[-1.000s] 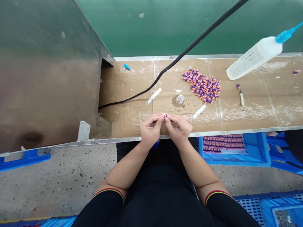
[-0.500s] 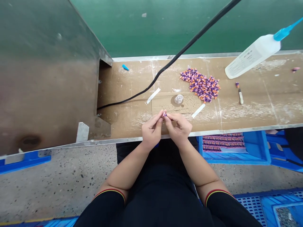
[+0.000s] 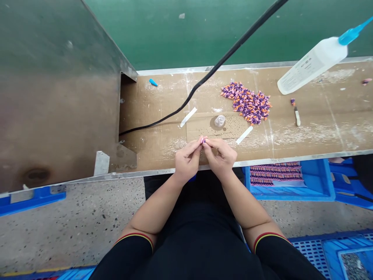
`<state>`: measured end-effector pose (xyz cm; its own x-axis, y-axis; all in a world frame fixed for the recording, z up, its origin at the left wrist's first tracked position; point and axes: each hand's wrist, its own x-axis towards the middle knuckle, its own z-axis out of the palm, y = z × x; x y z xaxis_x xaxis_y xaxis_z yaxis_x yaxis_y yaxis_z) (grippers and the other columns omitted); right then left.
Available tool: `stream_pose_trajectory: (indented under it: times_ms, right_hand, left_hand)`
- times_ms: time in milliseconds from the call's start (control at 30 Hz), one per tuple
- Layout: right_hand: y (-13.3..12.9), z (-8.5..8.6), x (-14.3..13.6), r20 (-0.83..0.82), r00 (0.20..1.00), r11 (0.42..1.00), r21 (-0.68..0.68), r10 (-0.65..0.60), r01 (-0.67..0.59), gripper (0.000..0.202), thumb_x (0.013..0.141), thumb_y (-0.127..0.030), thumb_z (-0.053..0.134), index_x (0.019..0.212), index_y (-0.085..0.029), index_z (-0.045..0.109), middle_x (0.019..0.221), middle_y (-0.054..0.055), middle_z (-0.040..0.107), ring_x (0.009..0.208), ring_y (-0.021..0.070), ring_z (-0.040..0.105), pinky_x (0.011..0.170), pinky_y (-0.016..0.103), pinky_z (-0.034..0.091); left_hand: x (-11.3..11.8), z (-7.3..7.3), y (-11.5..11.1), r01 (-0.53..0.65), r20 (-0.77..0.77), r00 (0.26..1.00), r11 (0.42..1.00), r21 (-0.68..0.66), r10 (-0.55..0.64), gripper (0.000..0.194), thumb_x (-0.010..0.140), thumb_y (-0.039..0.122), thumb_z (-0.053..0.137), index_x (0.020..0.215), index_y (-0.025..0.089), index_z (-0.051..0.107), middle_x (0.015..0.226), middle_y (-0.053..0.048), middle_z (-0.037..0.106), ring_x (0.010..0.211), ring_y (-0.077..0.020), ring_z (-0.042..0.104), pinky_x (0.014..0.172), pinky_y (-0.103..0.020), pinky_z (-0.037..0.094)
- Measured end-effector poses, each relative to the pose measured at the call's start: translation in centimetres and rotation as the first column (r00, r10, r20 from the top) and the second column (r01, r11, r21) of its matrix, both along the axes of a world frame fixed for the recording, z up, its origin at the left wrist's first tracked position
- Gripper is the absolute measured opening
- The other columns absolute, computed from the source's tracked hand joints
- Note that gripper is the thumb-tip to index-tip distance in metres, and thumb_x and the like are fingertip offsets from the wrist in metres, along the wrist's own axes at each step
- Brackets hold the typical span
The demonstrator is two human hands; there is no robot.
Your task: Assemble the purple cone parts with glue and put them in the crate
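Note:
A tiny purple-and-pink piece [image 3: 203,141] is pinched between the fingertips of both hands, above the front part of the cardboard-covered bench. My left hand [image 3: 188,157] grips it from the left with thumb and forefinger; my right hand [image 3: 220,157] does the same from the right. Fingertips cover most of the piece, so its exact kind is unclear. Just beyond my hands a small clear cup [image 3: 219,121] stands on a taped-down cardboard patch [image 3: 195,128]. Behind it to the right lies a pile of small purple, pink and orange pieces [image 3: 250,104].
A white bottle with blue nozzle [image 3: 313,66] leans at the back right, near a small white-handled tool [image 3: 297,116]. A black cable [image 3: 194,89] crosses the bench. At left rises a metal housing [image 3: 64,97]. A blue crate [image 3: 317,179] holding rows of pieces sits below right.
Both hands stay in nearly the same place, still pinching the small piece, which seems slightly turned. The camera view has shifted a little.

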<state>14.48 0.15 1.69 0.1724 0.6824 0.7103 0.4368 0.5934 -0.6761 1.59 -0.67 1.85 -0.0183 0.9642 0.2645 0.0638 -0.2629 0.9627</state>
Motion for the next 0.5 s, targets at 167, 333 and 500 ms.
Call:
stream_pose_trajectory:
  times_ms: [167, 333, 500]
  right_hand:
    - [0.02, 0.05, -0.03, 0.027, 0.999, 1.000, -0.011, -0.018, 0.019, 0.012, 0.100, -0.015, 0.073, 0.105, -0.025, 0.076, 0.097, 0.003, 0.083, 0.086, 0.0173, 0.082, 0.080, 0.031, 0.070]
    - [-0.06, 0.08, 0.07, 0.035, 0.999, 0.999, -0.019, -0.028, 0.028, 0.008, 0.102, -0.018, 0.071, 0.103, -0.025, 0.076, 0.096, 0.003, 0.083, 0.086, 0.0173, 0.082, 0.080, 0.032, 0.070]
    - [-0.20, -0.04, 0.24, 0.057, 0.998, 0.996, -0.088, -0.029, 0.034, 0.009, 0.104, -0.025, 0.068, 0.100, -0.024, 0.076, 0.095, 0.004, 0.083, 0.086, 0.0178, 0.082, 0.080, 0.033, 0.070]
  left_hand:
    - [-0.01, 0.10, -0.02, -0.004, 0.020, 1.000, 0.998, -0.056, 0.005, 0.026, 0.103, 0.034, 0.069, 0.125, 0.029, 0.082, 0.127, -0.006, 0.079, 0.120, -0.0235, 0.078, 0.110, -0.040, 0.066]
    - [0.03, -0.02, 0.03, 0.009, 0.013, 1.000, 1.000, -0.004, -0.009, 0.027, 0.105, 0.030, 0.068, 0.128, 0.030, 0.080, 0.128, -0.006, 0.078, 0.120, -0.0216, 0.078, 0.109, -0.035, 0.066]
    - [0.00, -0.35, 0.14, 0.010, 0.008, 1.000, 0.999, 0.045, -0.011, 0.026, 0.104, 0.027, 0.069, 0.128, 0.029, 0.080, 0.128, -0.006, 0.078, 0.119, -0.0202, 0.078, 0.108, -0.031, 0.065]
